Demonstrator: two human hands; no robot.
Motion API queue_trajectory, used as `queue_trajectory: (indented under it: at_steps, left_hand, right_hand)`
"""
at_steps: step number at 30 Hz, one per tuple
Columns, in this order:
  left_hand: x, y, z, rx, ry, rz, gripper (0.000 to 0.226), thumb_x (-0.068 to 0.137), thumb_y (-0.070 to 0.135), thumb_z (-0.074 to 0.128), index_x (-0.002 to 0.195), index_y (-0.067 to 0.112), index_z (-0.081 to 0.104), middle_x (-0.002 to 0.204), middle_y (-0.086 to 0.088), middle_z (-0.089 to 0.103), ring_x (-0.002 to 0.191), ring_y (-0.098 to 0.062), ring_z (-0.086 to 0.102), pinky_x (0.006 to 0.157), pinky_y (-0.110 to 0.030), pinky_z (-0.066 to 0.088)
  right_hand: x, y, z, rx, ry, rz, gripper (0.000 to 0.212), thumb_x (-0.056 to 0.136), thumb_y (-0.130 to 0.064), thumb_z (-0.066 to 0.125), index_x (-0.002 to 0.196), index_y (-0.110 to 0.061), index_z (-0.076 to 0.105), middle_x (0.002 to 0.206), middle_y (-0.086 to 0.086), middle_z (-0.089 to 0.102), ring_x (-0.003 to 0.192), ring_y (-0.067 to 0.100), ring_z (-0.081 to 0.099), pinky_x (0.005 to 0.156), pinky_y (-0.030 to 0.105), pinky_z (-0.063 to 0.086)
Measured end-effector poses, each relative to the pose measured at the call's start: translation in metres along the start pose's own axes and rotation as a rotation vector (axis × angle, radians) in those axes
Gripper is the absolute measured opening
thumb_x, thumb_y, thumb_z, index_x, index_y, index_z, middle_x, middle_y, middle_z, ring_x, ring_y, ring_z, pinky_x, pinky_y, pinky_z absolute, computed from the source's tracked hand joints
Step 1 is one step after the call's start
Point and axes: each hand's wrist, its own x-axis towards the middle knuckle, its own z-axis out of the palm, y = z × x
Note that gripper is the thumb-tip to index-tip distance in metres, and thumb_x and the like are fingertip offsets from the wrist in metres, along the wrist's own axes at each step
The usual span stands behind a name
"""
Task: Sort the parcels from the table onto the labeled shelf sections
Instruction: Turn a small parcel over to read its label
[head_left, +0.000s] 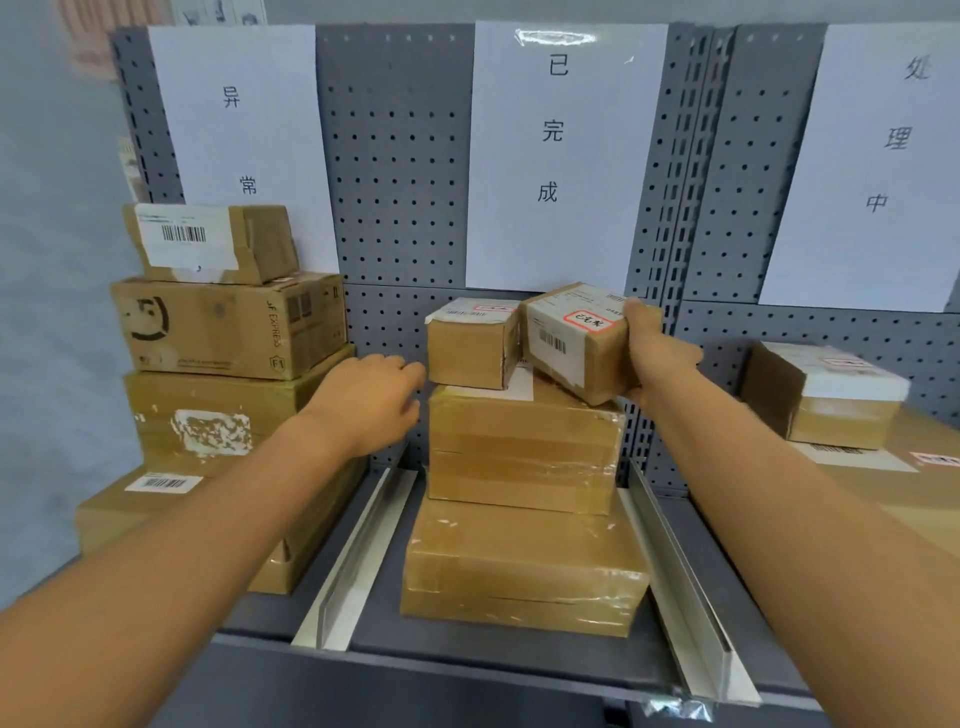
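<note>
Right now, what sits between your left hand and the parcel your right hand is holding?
In the head view, one small taped box on the middle stack lies between the left hand and the tilted parcel.

Bare shelf (384, 618) beside stacked parcels (524, 452)

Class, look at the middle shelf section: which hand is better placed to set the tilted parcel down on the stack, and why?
Right. The right hand already grips the tilted parcel above the stack, beside the small box. The left hand holds nothing.
</note>
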Motion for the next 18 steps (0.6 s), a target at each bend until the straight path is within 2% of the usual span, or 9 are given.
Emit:
queue_trajectory:
  at_steps: [3, 9, 14, 16, 18]
  left_hand:
    - [0.004, -0.004, 0.002, -0.005, -0.006, 0.01, 0.029, 0.099, 0.035, 0.042, 0.12, 0.019, 0.054, 0.109, -0.003, 0.061, 0.102, -0.024, 0.058, 0.081, -0.036, 0.048]
    - [0.006, -0.007, 0.008, -0.008, 0.001, 0.038, 0.033, 0.099, 0.035, 0.041, 0.127, 0.02, 0.053, 0.115, -0.002, 0.061, 0.107, -0.024, 0.058, 0.082, -0.035, 0.044]
    - [0.001, -0.011, 0.01, -0.025, -0.003, 0.051, 0.034, 0.099, 0.035, 0.042, 0.128, 0.02, 0.052, 0.117, -0.002, 0.061, 0.109, -0.024, 0.057, 0.083, -0.035, 0.045]
    - [-0.003, -0.014, 0.01, -0.028, -0.01, 0.052, 0.034, 0.099, 0.035, 0.042, 0.126, 0.019, 0.053, 0.117, -0.002, 0.061, 0.109, -0.024, 0.058, 0.084, -0.036, 0.046]
    - [-0.007, -0.015, 0.009, -0.021, -0.008, 0.056, 0.032, 0.099, 0.035, 0.042, 0.125, 0.018, 0.053, 0.115, -0.002, 0.061, 0.108, -0.024, 0.058, 0.083, -0.036, 0.046]
  right_hand:
    - [0.006, -0.002, 0.004, -0.012, 0.058, 0.01, 0.099, 0.069, -0.07, 0.064, 0.141, -0.013, 0.024, 0.142, 0.018, 0.041, 0.122, 0.04, 0.048, 0.098, 0.055, 0.047]
    - [0.006, -0.002, 0.019, -0.094, 0.047, 0.012, 0.1, 0.081, -0.07, 0.057, 0.151, -0.012, 0.016, 0.152, 0.017, 0.03, 0.132, 0.04, 0.038, 0.106, 0.053, 0.042]
    - [-0.017, -0.001, 0.027, -0.359, 0.069, -0.051, 0.095, 0.091, -0.07, 0.039, 0.155, -0.006, 0.01, 0.159, 0.018, 0.017, 0.143, 0.041, 0.023, 0.116, 0.051, 0.026]
    - [-0.029, -0.001, 0.027, -0.442, 0.095, -0.173, 0.087, 0.094, -0.063, 0.042, 0.153, -0.005, 0.015, 0.158, 0.018, 0.016, 0.143, 0.038, 0.02, 0.115, 0.049, 0.025]
    - [-0.04, 0.001, 0.026, -0.47, 0.12, -0.445, 0.068, 0.096, -0.05, 0.049, 0.144, -0.005, 0.032, 0.151, 0.017, 0.028, 0.138, 0.034, 0.026, 0.108, 0.042, 0.029]
